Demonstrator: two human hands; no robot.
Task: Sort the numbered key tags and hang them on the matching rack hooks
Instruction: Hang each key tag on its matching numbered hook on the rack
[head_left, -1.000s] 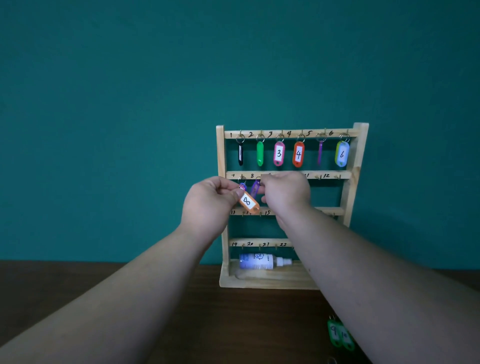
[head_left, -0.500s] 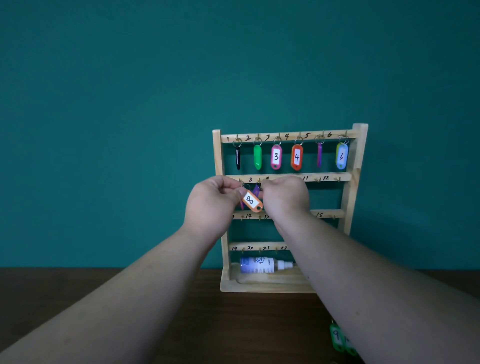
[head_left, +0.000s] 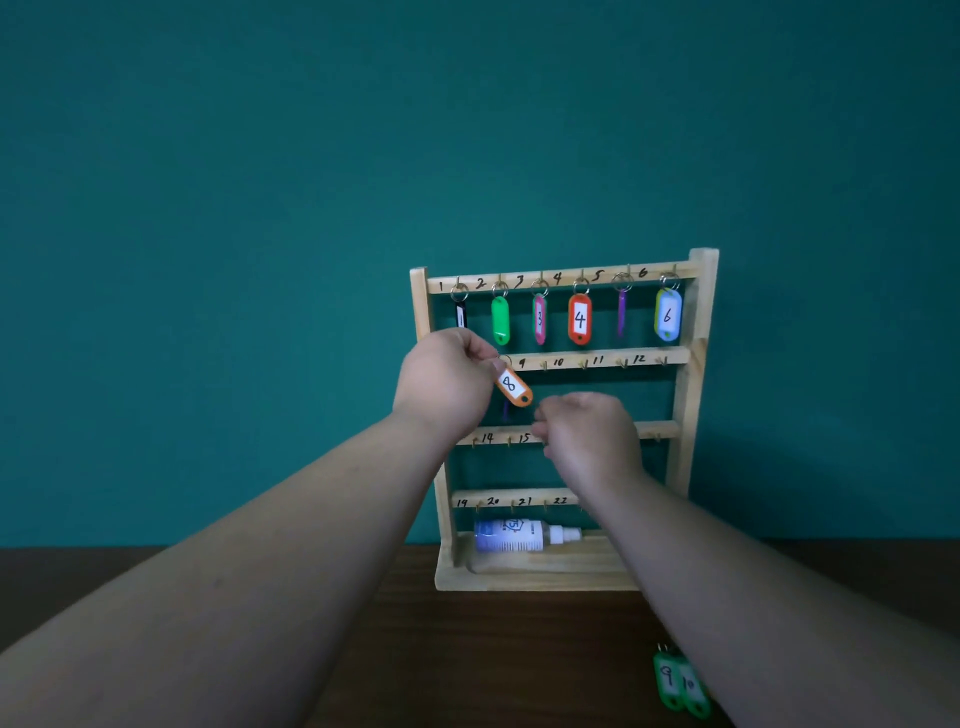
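Observation:
A wooden key rack (head_left: 696, 364) stands on the table against the teal wall, with numbered hooks in four rows. Tags hang on the top row's hooks, among them an orange 4 (head_left: 580, 318) and a green-rimmed 6 (head_left: 668, 315). My left hand (head_left: 447, 382) pinches the orange tag 8 (head_left: 512, 385) by its upper end at the second row's left side; the tag tilts. A purple tag (head_left: 505, 410) hangs edge-on just behind it. My right hand (head_left: 587, 436) hovers lower right of the tag, fingers loosely curled, holding nothing.
A white spray bottle (head_left: 519, 535) lies on the rack's base shelf. Two green tags, 9 (head_left: 667, 678) and 10 (head_left: 692, 688), lie on the dark wooden table at the lower right, partly behind my right forearm.
My right hand let go near tag 8 and dropped down and to the right. My left hand still pinches the tag at the second row.

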